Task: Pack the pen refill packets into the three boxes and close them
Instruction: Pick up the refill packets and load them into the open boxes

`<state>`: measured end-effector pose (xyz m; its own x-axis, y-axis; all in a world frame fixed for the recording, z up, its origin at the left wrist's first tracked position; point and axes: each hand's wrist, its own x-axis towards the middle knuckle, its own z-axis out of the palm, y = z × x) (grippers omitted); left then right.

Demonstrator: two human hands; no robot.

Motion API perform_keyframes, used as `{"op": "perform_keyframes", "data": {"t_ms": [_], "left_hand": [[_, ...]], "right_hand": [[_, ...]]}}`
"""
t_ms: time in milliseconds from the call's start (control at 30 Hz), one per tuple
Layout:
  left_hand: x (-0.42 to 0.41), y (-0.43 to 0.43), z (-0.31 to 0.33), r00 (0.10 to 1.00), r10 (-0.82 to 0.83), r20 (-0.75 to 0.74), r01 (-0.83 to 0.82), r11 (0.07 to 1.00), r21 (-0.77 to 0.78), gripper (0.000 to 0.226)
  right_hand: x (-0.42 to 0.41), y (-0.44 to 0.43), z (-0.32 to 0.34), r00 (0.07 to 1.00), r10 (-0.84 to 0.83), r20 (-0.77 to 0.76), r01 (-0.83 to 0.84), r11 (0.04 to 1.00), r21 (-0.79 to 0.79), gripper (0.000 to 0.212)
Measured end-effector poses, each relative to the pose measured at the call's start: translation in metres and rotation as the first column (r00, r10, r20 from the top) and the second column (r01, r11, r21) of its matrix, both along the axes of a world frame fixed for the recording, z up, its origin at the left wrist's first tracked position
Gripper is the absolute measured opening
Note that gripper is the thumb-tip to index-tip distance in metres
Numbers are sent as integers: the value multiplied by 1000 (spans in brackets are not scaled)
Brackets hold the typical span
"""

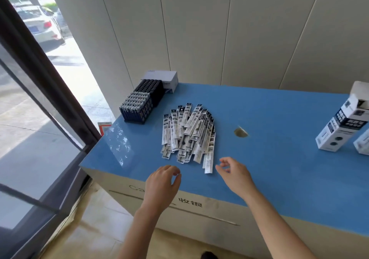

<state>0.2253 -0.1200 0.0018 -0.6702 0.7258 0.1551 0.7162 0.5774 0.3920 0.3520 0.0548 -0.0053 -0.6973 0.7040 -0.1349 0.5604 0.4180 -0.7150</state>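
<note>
A heap of slim white-and-black pen refill packets (pixel 188 134) lies in the middle of the blue counter top (pixel 279 158). A tall white-and-black box (pixel 340 127) stands at the right edge with its top flap open, and a second box (pixel 362 143) shows partly beside it. My left hand (pixel 162 184) hovers just below the heap, fingers curled and holding nothing. My right hand (pixel 234 171) is near the heap's lower right corner, fingers apart and empty, close to one stray packet (pixel 209 161).
Two black racks of pens (pixel 140 103) stand at the counter's far left corner, with a white carton (pixel 164 80) behind them. A round cable hole (pixel 241 132) sits right of the heap. A glass door (pixel 40 119) is at the left, a panelled wall behind.
</note>
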Motion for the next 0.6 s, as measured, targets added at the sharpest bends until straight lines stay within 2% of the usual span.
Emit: {"op": "perform_keyframes", "data": {"t_ms": [167, 333, 500, 600], "left_hand": [[-35, 14, 1, 1000, -22, 21, 21, 999, 28, 18], [-84, 36, 1, 999, -39, 17, 38, 998, 48, 15], [-116, 55, -4, 998, -18, 53, 14, 996, 83, 14], [-124, 66, -10, 994, -5, 108, -4, 996, 89, 13]], "right_hand": [[-49, 6, -17, 986, -47, 161, 49, 999, -8, 59], [-92, 20, -24, 974, -147, 170, 118, 978, 170, 51], [-104, 42, -25, 960, -226, 167, 199, 966, 164, 58], [-106, 54, -22, 954, -245, 174, 232, 968, 93, 44]]}}
